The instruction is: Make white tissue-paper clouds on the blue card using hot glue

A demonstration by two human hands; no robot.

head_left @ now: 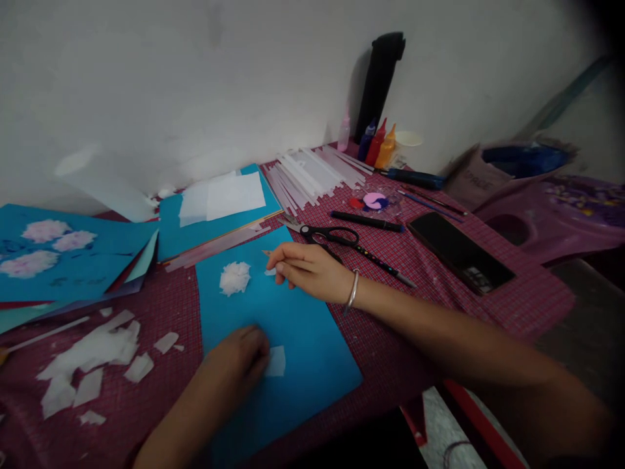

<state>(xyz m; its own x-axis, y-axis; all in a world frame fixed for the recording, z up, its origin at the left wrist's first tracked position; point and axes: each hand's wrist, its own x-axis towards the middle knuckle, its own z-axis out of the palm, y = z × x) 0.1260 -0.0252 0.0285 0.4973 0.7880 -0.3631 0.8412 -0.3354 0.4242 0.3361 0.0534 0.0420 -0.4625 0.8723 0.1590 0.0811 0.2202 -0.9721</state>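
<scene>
My right hand [305, 268] is closed above a blue sheet [303, 339]. A pencil's pointed tip [266, 252] sticks out by the forefinger, and a small white paper scrap [270, 271] shows at the fingertips. Low on the same sheet, my left hand [239, 355] has its fingers curled and slightly blurred. They are at the edge of a square of white tissue paper [277, 361]. A fluffy cluster of crumpled white paper [235, 279] sits on the sheet's upper left. Just beyond my right hand lie black-handled scissors [336, 234].
Loose paper pieces [92, 355] lie at left, below a blue card with pinkish flowers [49, 241]. White strips [317, 172] and paint bottles [375, 144] stand along the wall. To the right are a dotted pencil [383, 264], a marker [367, 221] and a phone [459, 251].
</scene>
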